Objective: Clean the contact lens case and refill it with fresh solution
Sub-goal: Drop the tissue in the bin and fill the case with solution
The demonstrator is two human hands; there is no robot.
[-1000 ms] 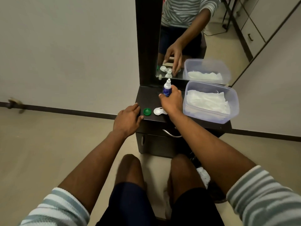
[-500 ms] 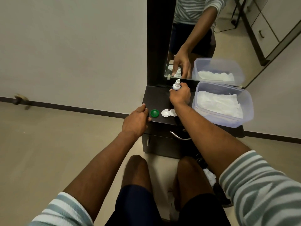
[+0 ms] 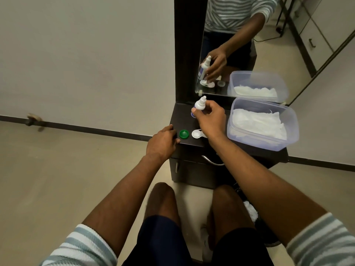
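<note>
My right hand (image 3: 211, 118) grips a small white solution bottle (image 3: 199, 105) with a blue label, tilted left above the dark cabinet top (image 3: 182, 116). Below that wrist lies the white contact lens case (image 3: 196, 134), partly hidden by my forearm. A green cap (image 3: 184, 134) lies just left of the case. My left hand (image 3: 162, 144) rests on the cabinet's front left corner, fingers relaxed beside the green cap, holding nothing.
A clear plastic tub (image 3: 290, 131) with white tissues stands on the right of the cabinet top. A mirror (image 3: 230, 45) rises behind it, reflecting my hand and the bottle. A drawer handle (image 3: 211, 161) sits below the front edge. My knees are close under the cabinet.
My right hand has lifted the bottle off the cabinet top and tilted it leftward. The left hand has stayed at the front corner.
</note>
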